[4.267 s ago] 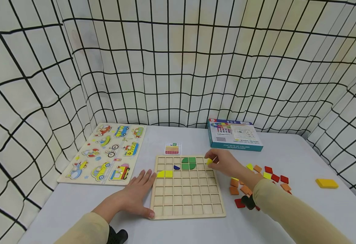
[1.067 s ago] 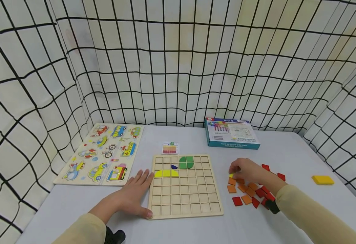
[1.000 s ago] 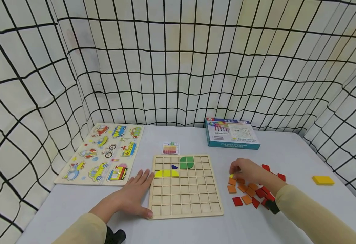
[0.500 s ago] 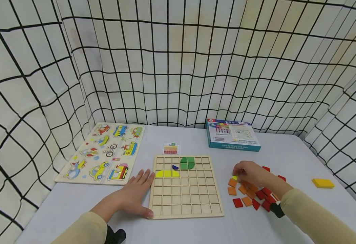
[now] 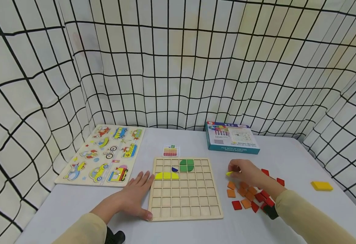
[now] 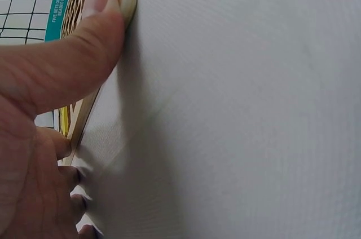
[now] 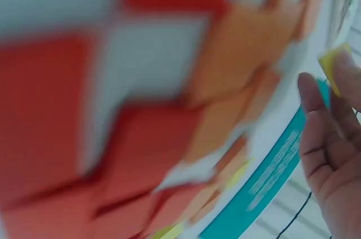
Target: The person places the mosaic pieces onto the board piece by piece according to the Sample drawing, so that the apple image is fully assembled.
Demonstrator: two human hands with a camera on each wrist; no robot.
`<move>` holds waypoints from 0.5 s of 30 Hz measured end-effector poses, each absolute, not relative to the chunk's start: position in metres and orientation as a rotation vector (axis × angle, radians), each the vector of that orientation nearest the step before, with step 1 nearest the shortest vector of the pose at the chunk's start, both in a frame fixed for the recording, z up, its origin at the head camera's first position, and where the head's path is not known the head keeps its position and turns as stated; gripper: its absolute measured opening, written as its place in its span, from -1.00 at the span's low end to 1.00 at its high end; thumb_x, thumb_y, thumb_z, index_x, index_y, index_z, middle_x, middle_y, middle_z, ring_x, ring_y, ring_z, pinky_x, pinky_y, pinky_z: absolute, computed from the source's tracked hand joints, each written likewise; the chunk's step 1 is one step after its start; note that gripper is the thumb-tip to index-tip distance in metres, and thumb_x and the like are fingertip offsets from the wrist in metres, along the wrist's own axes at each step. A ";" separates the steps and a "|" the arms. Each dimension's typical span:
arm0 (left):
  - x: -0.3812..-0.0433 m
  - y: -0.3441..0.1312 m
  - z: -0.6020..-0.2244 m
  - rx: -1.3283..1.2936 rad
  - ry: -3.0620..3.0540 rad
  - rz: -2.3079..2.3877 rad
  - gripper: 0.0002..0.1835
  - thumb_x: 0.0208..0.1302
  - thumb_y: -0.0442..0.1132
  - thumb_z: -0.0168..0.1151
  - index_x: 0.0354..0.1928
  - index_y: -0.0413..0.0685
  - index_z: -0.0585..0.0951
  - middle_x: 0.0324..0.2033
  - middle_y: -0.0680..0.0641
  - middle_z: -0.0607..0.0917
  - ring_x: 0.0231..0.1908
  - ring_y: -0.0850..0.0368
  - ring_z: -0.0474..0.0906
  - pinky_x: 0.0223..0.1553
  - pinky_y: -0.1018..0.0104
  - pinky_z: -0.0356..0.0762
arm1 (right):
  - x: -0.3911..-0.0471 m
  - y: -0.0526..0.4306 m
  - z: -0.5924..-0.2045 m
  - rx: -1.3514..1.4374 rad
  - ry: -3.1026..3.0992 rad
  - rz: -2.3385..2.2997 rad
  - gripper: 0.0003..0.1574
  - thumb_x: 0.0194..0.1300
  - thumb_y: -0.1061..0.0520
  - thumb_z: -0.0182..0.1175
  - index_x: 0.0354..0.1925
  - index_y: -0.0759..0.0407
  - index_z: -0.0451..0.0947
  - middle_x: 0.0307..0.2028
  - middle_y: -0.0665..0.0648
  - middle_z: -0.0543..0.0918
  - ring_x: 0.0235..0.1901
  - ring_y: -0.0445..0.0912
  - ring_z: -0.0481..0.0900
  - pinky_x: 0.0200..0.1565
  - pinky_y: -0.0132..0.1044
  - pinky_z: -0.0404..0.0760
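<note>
1. My hands are working apart: my right hand (image 5: pixel 247 173) is pinching a yellow tile (image 5: pixel 229 174) in its fingertips, between the grid board (image 5: pixel 185 211) and the loose tiles.
2. My left hand (image 5: pixel 136 196) is lying with fingers spread beside the board's left edge, its thumb resting on the near corner of the frame.
3. I am judging a slip to be the likeliest trouble: only fingertips are gripping this small, thin tile, so a slight twist could drop it among the orange tiles (image 5: pixel 231 193).
4. My right wrist's black strap (image 5: pixel 270 212) is hanging over the red tiles (image 5: pixel 236 205); I cannot tell whether it is touching them, but a low sweep could scatter them.
5. My thumb is steadying just one corner, so a knock on the board's far right could swivel it, jolt the seated pieces, or push the card (image 5: pixel 171 151) beyond the far rim.
6. In the board, green pieces (image 5: pixel 186 165) are filling four cells at the far side, yellow pieces (image 5: pixel 167 175) are occupying three cells in a row at the left, and a blue piece (image 5: pixel 174 169) is sitting in one cell.
7. The picture puzzle (image 5: pixel 109 183) is holding its vehicle pieces.
8. The teal box (image 5: pixel 233 139) is lying closed, hiding any contents.
</note>
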State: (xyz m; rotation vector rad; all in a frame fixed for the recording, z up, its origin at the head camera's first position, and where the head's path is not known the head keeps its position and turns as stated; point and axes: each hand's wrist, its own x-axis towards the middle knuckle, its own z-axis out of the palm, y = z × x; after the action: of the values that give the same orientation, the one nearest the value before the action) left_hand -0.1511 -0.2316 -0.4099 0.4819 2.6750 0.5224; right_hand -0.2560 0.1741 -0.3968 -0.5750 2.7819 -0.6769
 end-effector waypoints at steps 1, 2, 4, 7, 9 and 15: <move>-0.151 -0.232 -0.410 0.481 2.675 0.518 0.35 -0.07 0.20 0.60 0.59 -0.30 0.04 0.61 -0.37 -0.05 0.60 -0.41 -0.23 0.54 -0.41 -0.16 | -0.257 0.169 -0.397 -0.607 2.786 -0.712 -0.87 0.35 0.28 0.33 -0.25 0.07 0.58 -0.29 0.01 0.61 -0.21 -0.10 0.54 -0.11 -0.29 0.65; -0.151 -0.232 -0.410 0.481 2.675 0.516 0.35 -0.07 0.20 0.61 0.59 -0.30 0.04 0.61 -0.37 -0.05 0.60 -0.41 -0.23 0.54 -0.41 -0.16 | -0.259 0.162 -0.396 -0.644 2.782 -0.744 -0.89 0.36 0.28 0.31 -0.24 0.08 0.60 -0.28 0.01 0.62 -0.23 -0.10 0.54 -0.12 -0.29 0.65; -0.151 -0.232 -0.409 0.479 2.676 0.514 0.35 -0.07 0.20 0.61 0.59 -0.29 0.04 0.61 -0.37 -0.05 0.60 -0.41 -0.23 0.54 -0.41 -0.16 | -0.261 0.147 -0.395 -0.707 2.772 -0.799 -0.91 0.38 0.28 0.29 -0.20 0.10 0.66 -0.25 0.02 0.65 -0.27 -0.12 0.55 -0.14 -0.31 0.66; -0.151 -0.232 -0.409 0.480 2.673 0.519 0.35 -0.07 0.20 0.61 0.59 -0.30 0.04 0.61 -0.37 -0.05 0.60 -0.41 -0.24 0.53 -0.42 -0.16 | -0.264 0.120 -0.396 -0.819 2.746 -0.829 -0.86 0.40 0.30 0.26 -0.14 0.14 0.72 -0.21 0.04 0.70 -0.29 -0.16 0.56 -0.16 -0.34 0.66; -0.151 -0.232 -0.409 0.479 2.672 0.512 0.35 -0.07 0.20 0.60 0.59 -0.29 0.04 0.61 -0.37 -0.05 0.60 -0.41 -0.24 0.53 -0.43 -0.16 | -0.264 0.101 -0.397 -0.869 2.730 -0.834 -0.83 0.40 0.31 0.26 -0.12 0.14 0.74 -0.19 0.03 0.72 -0.29 -0.18 0.57 -0.15 -0.37 0.66; -0.151 -0.230 -0.408 0.472 2.670 0.503 0.35 -0.06 0.22 0.59 0.60 -0.28 0.03 0.62 -0.35 -0.07 0.60 -0.40 -0.25 0.54 -0.42 -0.17 | -0.262 0.054 -0.401 -0.923 2.678 -0.847 -0.88 0.36 0.30 0.31 -0.21 0.13 0.73 -0.24 0.02 0.74 -0.30 -0.19 0.56 -0.16 -0.36 0.67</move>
State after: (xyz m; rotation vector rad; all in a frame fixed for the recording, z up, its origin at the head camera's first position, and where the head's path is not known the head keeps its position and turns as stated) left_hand -0.1510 -0.2300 -0.4082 0.4719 2.6704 0.5030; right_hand -0.2615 0.0536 -0.4006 -0.9228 2.6776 -0.8468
